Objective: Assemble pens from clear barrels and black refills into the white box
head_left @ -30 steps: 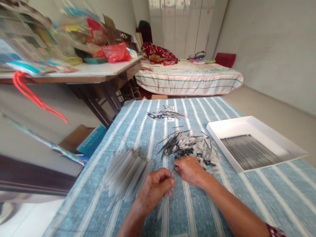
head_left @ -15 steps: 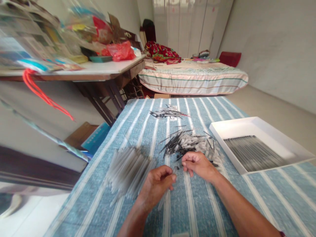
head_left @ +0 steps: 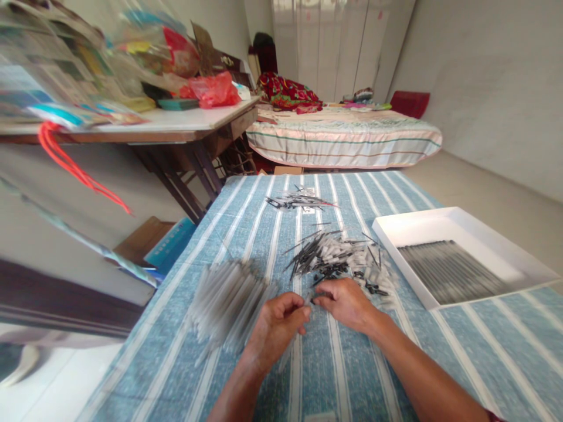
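My left hand (head_left: 281, 322) is closed in a pinch round a slim translucent tube (head_left: 287, 356), whose lower end shows below the palm. Close to the tube's upper end, the fingers of my right hand (head_left: 341, 302) are pinched together, near a small dark piece (head_left: 313, 298); blur hides exactly what they grip. Left of my left hand lies a heap of grey translucent tubes (head_left: 231, 302). Just beyond my right hand is a loose pile of small black and clear parts (head_left: 336, 255), with thin black sticks among them.
A white open box (head_left: 470, 225) on the right holds a row of dark-cored thin rods (head_left: 453, 272). Farther back on the striped cloth (head_left: 246, 217) lies a small bunch of black sticks (head_left: 299, 202). A cluttered side table (head_left: 211, 117) stands left, a bed (head_left: 343, 140) behind.
My right hand has moved left and slightly down, closing the gap to my left hand at the tube's upper end. My left hand has barely shifted.
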